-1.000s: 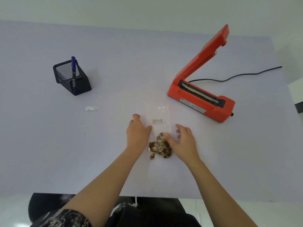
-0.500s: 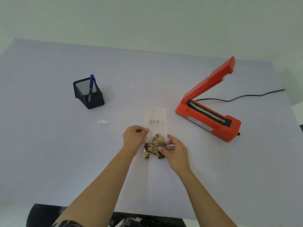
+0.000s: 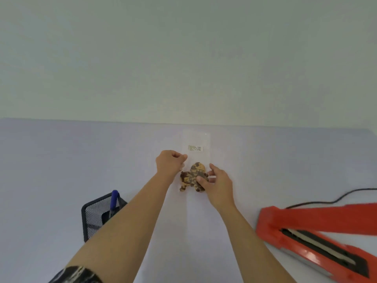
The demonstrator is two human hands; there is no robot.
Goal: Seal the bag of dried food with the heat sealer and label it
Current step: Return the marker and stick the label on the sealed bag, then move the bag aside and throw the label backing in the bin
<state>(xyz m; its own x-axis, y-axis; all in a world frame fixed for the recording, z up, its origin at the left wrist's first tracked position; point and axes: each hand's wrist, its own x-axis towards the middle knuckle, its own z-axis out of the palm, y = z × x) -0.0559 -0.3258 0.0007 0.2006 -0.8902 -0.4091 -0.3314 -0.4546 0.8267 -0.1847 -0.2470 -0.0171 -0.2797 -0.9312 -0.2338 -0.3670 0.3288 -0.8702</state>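
Hands meet over a clear bag [image 3: 199, 137] that lies lengthwise near the middle of the table's far edge, its top end pointing at that edge. The left hand [image 3: 170, 163] is clenched, with thumb and forefinger closing on the bag's left edge just below the label [image 3: 195, 148]. The right hand [image 3: 219, 180] grasps the bag from its right side: the thumb lies on the dried food [image 3: 191, 176] through the film, and the other fingers curl round the bag's right edge. Whether the bag rests flat on the table [image 3: 61, 160] or is lifted a little off it, I cannot tell.

The dried food is a brown and yellow clump in the bag, between the two hands. The label is a small white strip with dark print, too small to read, stuck across the upper part of the bag.

The heat sealer [image 3: 271, 225], orange-red, stands toward the table's right edge, nearer the person than the bag and well apart from it. Its arm is raised, and the dark sealing strip along its base is uncovered. A black cord [image 3: 314, 203] runs from behind it toward the right edge.

A black mesh pen holder [image 3: 95, 217] stands on the left half of the table, partly hidden by the left forearm, with a blue pen [image 3: 114, 199] upright in it. A dark patterned sleeve [image 3: 77, 274] shows at the left elbow. A pale wall [image 3: 183, 58] rises behind the far edge.
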